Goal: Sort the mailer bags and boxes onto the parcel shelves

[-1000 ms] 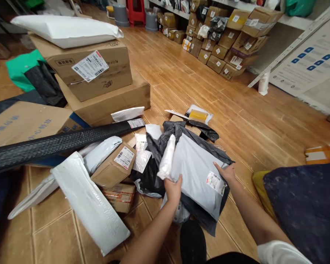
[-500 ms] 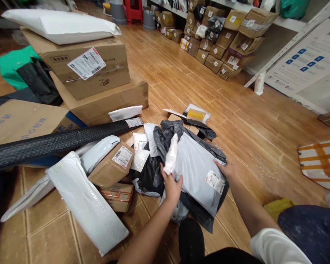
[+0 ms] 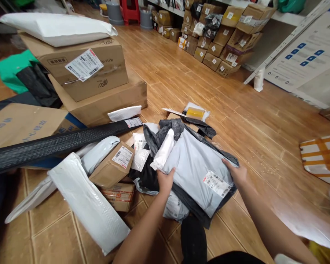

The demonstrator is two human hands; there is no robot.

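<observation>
L hand (image 3: 165,180) has slid left & a bit farther along the grey poly mailer (image 3: 192,165), gripping its left edge. R hand (image 3: 238,174) has gone right w/ the opposite edge. Mailer now spread wider & lying flatter betw. them, its shipping label (image 3: 216,182) turned more level. Small white mailer (image 3: 162,150) leans further left. Printed white bag (image 3: 176,207) under the near edge shows more.

A wooden plank floor (image 3: 236,110) is seen all over the room. Small cardboard boxes (image 3: 217,47) are piled under a white shelf (image 3: 287,18) at the far wall. A red stool (image 3: 131,9) is placed further left.
</observation>
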